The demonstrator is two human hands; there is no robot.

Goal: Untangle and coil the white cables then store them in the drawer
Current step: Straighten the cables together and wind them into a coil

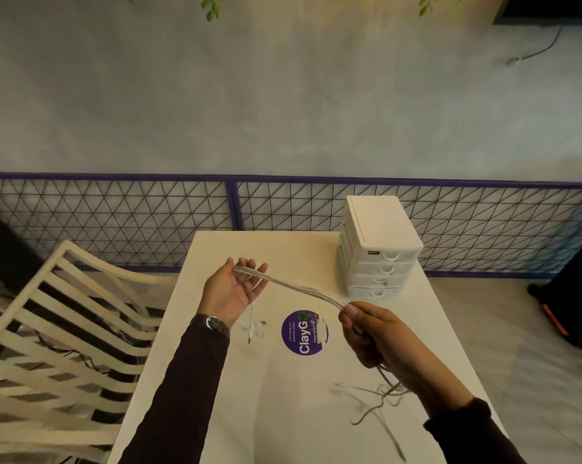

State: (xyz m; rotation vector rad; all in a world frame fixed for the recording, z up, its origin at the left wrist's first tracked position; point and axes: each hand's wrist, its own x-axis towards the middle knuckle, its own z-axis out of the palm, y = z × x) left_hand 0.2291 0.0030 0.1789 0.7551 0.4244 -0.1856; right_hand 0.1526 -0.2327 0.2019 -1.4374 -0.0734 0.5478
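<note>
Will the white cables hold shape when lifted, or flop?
Likely floppy: below the right hand, the white cables droop and curl loosely on the table. Probably light: thin strands resting on the open left hand. Trailing ends may snag.

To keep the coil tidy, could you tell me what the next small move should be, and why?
Probably wrap the next loop over the left hand: the thin white cables stretch from its open palm to the right hand, which grips them, and a loose tail lies on the white table.
</note>
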